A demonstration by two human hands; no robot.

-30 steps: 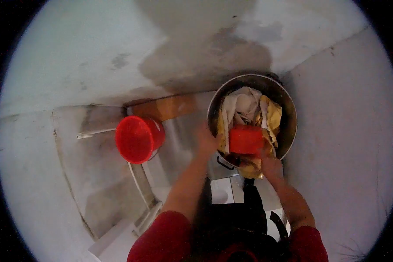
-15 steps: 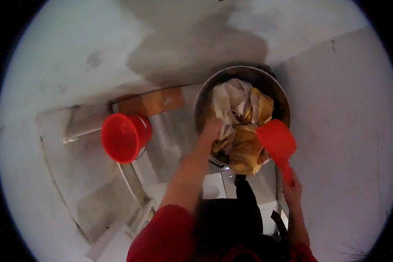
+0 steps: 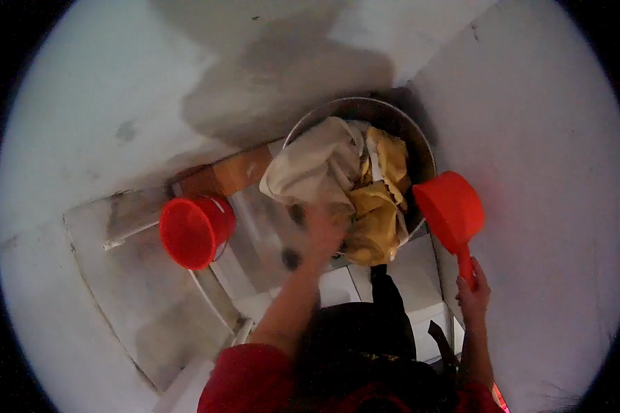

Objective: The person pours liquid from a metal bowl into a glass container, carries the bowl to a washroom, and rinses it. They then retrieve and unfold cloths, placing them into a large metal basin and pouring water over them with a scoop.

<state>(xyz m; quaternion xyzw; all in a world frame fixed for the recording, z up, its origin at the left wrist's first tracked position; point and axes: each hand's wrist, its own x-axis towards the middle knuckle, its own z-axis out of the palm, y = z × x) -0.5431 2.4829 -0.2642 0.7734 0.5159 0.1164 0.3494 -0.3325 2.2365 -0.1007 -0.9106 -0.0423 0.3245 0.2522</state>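
Note:
A large round metal pot (image 3: pixel 428 148) holds a crumpled beige cloth or sack (image 3: pixel 313 162) and yellowish crumpled material (image 3: pixel 375 217). The beige piece hangs out over the pot's left rim, while the yellow material bulges over the near rim. My left hand (image 3: pixel 326 226) is at the lower edge of the beige cloth. Motion blur smears its fingers, so its grip cannot be made out. To the right of the pot, my right hand (image 3: pixel 473 292) is closed around the handle of a red plastic dipper (image 3: pixel 453 210), its cup tilted beside the rim.
A red bucket (image 3: pixel 194 233) with a wire handle stands to the left. Behind it an orange-brown block (image 3: pixel 238 172) lies along the wall. Walls rise close behind the pot and on the right (image 3: pixel 537 179). White tiles (image 3: pixel 420 279) are nearest me.
The beige cloth has swung left and spread over the pot's rim. My left hand has moved slightly down and left. The dipper has shifted right, away from the yellow material.

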